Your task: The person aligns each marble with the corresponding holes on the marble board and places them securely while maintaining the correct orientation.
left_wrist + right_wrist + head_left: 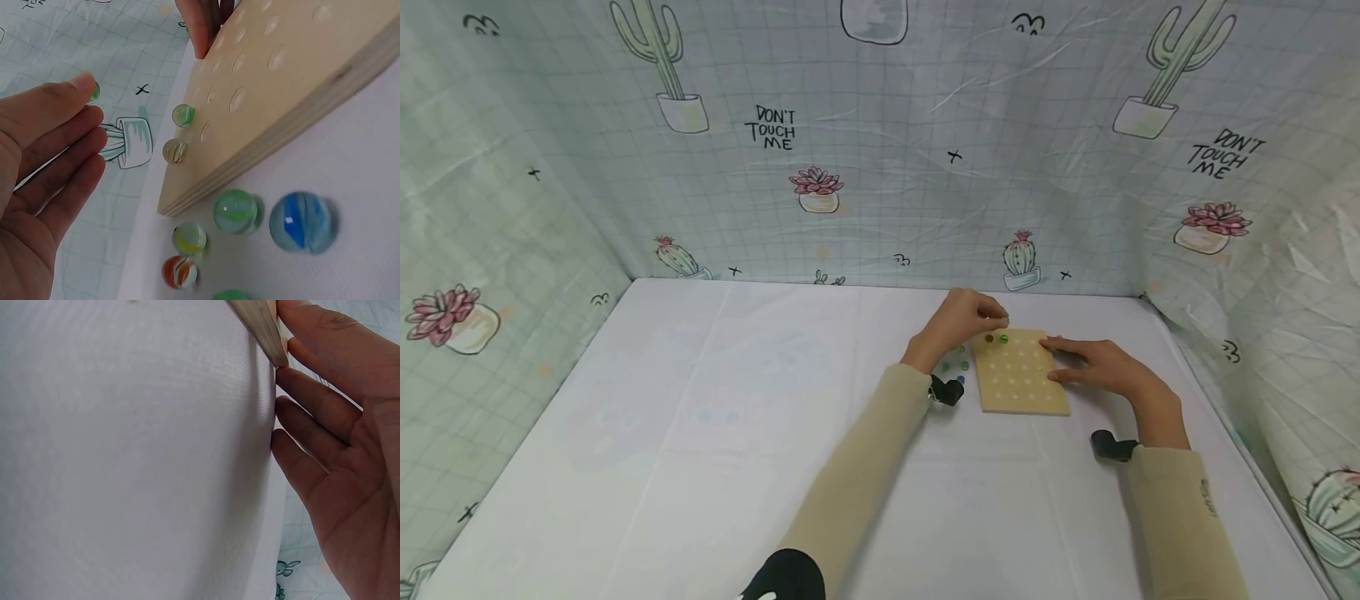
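Observation:
A square wooden board (1022, 379) with rows of round hollows lies on the table between both hands. Thumb and fingertips of the left hand (962, 321) pinch a green marble (95, 93) above the board's far left corner. Two marbles sit in hollows near that corner: a green one (183, 115) and a clear one with a brownish swirl (175, 151). Against the board's right side rests the right hand (1105, 367), its thumb and fingers extended and touching the edge. In the right wrist view, the other fingers (306, 462) spread beside the board's corner.
Loose marbles lie left of the board, among them a large blue one (303, 222), a green one (236, 211), a yellow one (189, 238) and a red one (179, 272). A white cloth covers the table (700, 458). A patterned curtain (880, 150) hangs behind.

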A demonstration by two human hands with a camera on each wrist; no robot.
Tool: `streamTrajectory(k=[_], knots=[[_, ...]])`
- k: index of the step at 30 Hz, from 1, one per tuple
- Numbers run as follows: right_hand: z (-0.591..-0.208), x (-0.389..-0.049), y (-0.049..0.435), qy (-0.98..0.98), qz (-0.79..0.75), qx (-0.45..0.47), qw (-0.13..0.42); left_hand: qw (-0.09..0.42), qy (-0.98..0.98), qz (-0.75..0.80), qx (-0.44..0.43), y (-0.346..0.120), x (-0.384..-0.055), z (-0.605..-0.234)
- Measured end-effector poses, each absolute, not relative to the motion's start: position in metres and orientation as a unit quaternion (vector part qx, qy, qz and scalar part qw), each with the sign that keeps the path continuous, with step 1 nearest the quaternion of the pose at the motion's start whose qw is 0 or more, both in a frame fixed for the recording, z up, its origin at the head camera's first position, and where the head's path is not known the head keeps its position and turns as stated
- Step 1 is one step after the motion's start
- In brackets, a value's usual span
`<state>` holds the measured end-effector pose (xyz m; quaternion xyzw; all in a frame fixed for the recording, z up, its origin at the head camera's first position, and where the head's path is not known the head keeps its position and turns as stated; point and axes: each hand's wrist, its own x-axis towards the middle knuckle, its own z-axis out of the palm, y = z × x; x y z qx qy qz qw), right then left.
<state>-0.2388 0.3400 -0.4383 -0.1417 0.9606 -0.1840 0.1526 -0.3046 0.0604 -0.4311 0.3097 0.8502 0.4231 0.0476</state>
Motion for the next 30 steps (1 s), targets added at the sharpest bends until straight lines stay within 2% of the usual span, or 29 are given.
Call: streamTrajectory(k=[9,15,21,30], knots=[[-0.437,-0.235,0.34,0.96,-0.189,-0.14,0.15,0.08,0.852,0.435,0.281,0.076,-0.313,-0.44],[-0.437,-0.235,0.34,0.959,-0.196,-0.135,0.154,0.073,0.857,0.425,0.281,0.083,-0.314,-0.445],[-0.436,-0.235,0.34,0.96,-0.192,-0.131,0.153,0.088,0.865,0.407,0.279,0.09,-0.315,-0.449],[-0.436,-0.236,0.339,0.958,-0.201,-0.139,0.148,0.08,0.866,0.386,0.308,0.099,-0.321,-0.451]])
